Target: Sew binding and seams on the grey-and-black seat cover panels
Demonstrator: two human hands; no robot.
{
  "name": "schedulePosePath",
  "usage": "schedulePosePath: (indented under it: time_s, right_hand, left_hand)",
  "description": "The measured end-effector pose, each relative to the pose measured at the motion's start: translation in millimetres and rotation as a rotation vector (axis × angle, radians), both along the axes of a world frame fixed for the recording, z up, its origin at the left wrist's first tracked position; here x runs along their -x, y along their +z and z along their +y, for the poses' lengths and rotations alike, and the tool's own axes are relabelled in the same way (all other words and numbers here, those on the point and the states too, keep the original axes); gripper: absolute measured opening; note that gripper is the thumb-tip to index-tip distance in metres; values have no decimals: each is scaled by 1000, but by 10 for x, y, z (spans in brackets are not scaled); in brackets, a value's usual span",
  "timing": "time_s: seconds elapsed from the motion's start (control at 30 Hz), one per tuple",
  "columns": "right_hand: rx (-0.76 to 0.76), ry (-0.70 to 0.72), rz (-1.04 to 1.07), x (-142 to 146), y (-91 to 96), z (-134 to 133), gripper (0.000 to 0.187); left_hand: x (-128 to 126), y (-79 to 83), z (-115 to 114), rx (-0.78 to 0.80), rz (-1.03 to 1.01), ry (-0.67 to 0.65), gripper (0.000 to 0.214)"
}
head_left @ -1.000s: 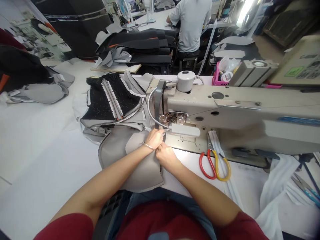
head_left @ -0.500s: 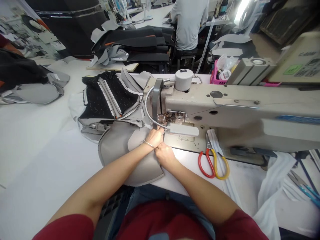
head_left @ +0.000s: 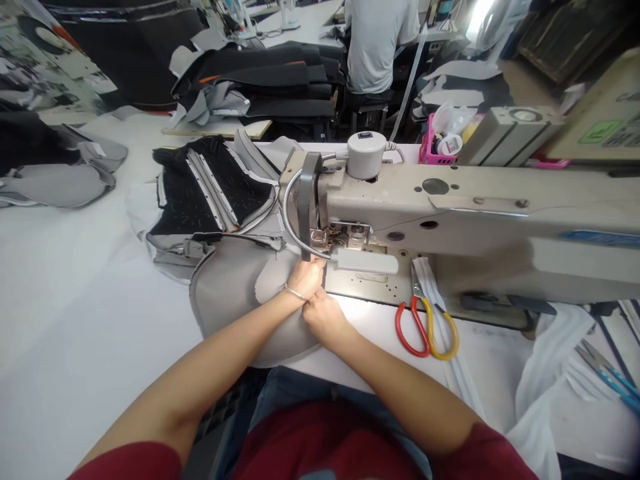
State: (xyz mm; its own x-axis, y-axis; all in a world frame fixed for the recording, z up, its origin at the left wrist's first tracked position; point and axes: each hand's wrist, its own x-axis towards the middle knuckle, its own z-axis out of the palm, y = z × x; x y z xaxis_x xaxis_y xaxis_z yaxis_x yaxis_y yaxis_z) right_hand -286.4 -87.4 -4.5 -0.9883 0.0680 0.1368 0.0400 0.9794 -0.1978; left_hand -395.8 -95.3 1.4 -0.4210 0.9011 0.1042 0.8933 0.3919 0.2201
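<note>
A grey sewn cover [head_left: 227,293], with black backing on its far part [head_left: 180,193], lies to the left of the sewing machine [head_left: 400,207]. My left hand [head_left: 307,275] is closed on the cover's right edge, just in front of the needle area, its fingertips partly hidden by the dark guard bar and lamp. Right behind its wrist, nearer my body, my right hand [head_left: 324,313] pinches the same edge. A grey lamp head [head_left: 367,261] on a bent metal hose sits over the needle plate [head_left: 350,285].
Scissors with red and yellow handles [head_left: 427,327] lie on a white strip [head_left: 465,380] right of my hands. Blue-handled scissors [head_left: 613,377] are at the far right. Behind the machine stand a pink basket [head_left: 434,143] and stacked dark panels [head_left: 280,80]. A seated person [head_left: 371,47] works beyond.
The cover's near edge has shifted slightly left and away from me, and both hands have moved a little left with it. The view has also shifted slightly.
</note>
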Motion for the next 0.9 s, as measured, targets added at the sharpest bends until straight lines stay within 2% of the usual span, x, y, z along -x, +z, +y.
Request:
schedulePosePath:
  time_s: [0.23, 0.4, 0.53, 0.6, 0.7, 0.9]
  right_hand:
    - [17, -15, -19, 42, -26, 52, 23]
    - [-36, 36, -27, -63, 144, 25, 20]
    - [-41, 107, -61, -138, 240, -35, 18]
    - [-22, 114, -76, -138, 229, -61, 17]
    - [-13, 87, -70, -115, 189, -87, 16]
    - [12, 24, -88, -76, 168, -69, 18]
  left_hand:
    - [35, -9, 35, 60, 56, -33, 25]
    - [7, 148, -13, 161, 38, -67, 26]
    - [-95, 240, -93, 105, 55, -41, 29]
    - [-139, 239, -117, 65, 40, 17, 30]
    - [-167, 220, -125, 91, -12, 71, 30]
    - [-126, 150, -93, 146, 9, 34, 28]
